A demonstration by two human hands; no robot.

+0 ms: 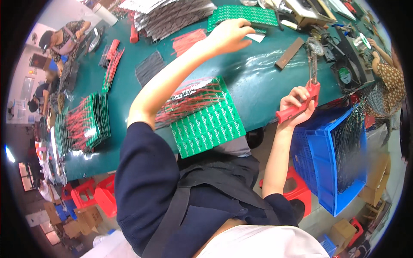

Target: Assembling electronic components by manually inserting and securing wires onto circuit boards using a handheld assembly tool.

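My right hand (297, 104) is wrapped round the red handle of what looks like a soldering gun (313, 93). Its metal shaft points away toward a shiny tangled clump (316, 46) on the bench. Stretched across the table, my left hand (230, 36) has its fingers apart beside a stack of green circuit boards (262, 16); nothing shows in it. Right in front of me lies a green circuit board panel (208, 129), reaching past the table's near edge. Red and black wires (189, 101) run across its far left part.
Green boards with red wires (88, 122) stand at left. Red wires (187, 41), black wires (149, 68) and a brown bar (289, 53) lie on the table. A blue crate (322, 161) with dark wires stands at right. Other people (64, 41) work nearby.
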